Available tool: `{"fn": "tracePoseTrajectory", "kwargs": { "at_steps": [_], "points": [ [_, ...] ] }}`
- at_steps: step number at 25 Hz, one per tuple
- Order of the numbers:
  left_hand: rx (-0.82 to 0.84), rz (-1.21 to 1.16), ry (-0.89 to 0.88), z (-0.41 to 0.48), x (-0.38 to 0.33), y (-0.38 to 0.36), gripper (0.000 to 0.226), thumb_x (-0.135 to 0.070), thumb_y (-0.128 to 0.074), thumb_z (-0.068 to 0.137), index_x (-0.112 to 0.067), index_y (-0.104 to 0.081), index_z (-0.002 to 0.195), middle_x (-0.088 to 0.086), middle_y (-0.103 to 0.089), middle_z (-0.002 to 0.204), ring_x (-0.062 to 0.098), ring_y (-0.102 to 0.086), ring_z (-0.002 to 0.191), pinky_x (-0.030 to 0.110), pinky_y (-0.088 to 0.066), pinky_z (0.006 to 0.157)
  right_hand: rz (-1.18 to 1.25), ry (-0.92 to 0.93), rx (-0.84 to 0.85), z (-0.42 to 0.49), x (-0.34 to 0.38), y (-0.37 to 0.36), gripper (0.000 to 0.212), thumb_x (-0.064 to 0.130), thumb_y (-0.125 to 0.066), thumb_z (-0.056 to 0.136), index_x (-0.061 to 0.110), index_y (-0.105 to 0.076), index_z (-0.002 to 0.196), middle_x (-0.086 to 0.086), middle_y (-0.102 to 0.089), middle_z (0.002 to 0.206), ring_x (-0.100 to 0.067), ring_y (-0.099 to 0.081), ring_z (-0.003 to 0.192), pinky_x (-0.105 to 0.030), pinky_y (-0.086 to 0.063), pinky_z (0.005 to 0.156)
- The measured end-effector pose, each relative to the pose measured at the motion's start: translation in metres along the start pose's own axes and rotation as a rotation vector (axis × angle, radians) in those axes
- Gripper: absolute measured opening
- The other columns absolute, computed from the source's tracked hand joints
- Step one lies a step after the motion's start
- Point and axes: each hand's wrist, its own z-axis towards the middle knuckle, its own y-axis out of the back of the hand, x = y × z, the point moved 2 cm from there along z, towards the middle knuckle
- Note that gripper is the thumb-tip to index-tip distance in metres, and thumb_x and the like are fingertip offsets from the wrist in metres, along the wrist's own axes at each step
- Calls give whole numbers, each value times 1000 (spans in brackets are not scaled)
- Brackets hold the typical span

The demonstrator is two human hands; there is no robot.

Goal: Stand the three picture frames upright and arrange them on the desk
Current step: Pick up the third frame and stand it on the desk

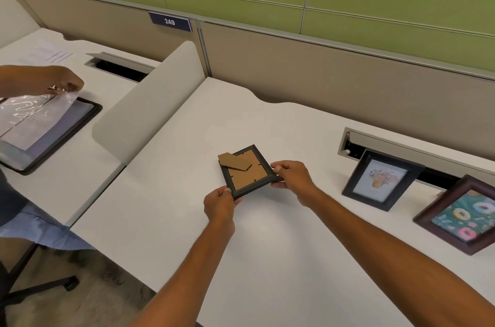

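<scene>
White desk (pixel 267 246) in an office cubicle, green wall panels behind, a rounded divider (pixel 150 104) at 10 o'clock. At centre, the small black frame (pixel 247 178) is held face-down with its brown card backing uppermost; whether its far edge touches the desk cannot be told. The left hand (pixel 219 203) pinches the frame's 7 o'clock corner, fingers closed on the moulding. The right hand (pixel 292 179) grips the 4 o'clock corner, thumb above and fingers curled beneath. The card easel leg (pixel 234 162) lies partly swung out across the backing toward 11 o'clock. At 3 o'clock, well apart from the held frame, the flower frame (pixel 380 179) and the doughnut frame (pixel 466 214) already stand propped, the latter nearer the viewer.

Handling, as judged: the frame is probably light and rigid, with a likely glass front that is fragile and smooth, so the moulded edges are the safe hold. The easel leg is thin card, hinged and easily creased; it is best opened from its free tip while the other hand steadies the rim.
</scene>
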Motion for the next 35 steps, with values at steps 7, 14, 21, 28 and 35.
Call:
{"fn": "tracePoseTrajectory", "kwargs": {
  "at_steps": [7,14,21,28,35],
  "points": [
    [186,23,5,-20,-25,11,18,1,-66,101,4,-71,117,22,-76,115,30,-80,89,39,-68,85,-490,423,74,-30,1,28,73,-18,-63,94,29,-64,150,5,-57,155,-15,-53,141,-24,-52,106],
    [357,-38,73,-51,-41,13,9,5,-64,100,9,-72,105,24,-77,106,30,-79,85,30,-69,70,-573,635,77,-59,6,54,64,-16,-66,95,31,-76,137,12,-67,149,-6,-40,154,-22,-38,121],
    [451,-54,-11,-62,-48,6,17,-8,-66,102,6,-74,105,23,-77,95,34,-77,86,38,-67,81,-338,550,72,-92,15,70,38,1,-75,98,28,-83,123,11,-81,126,-6,-61,140,-21,-44,113],
    [512,123,-266,-82,-40,-12,19,-30,-71,101,-18,-78,113,4,-79,121,21,-72,119,47,-59,104,-65,421,83,-111,32,89,28,7,-69,104,27,-76,122,9,-82,119,-5,-78,110,-23,-63,91],
    [581,115,-323,-100,-35,-32,9,-22,-71,102,-18,-78,107,6,-82,114,23,-76,116,49,-57,102,44,303,3,-120,26,113,21,20,-65,107,24,-72,127,5,-84,117,-14,-80,109,-29,-65,85]
  ]
}}
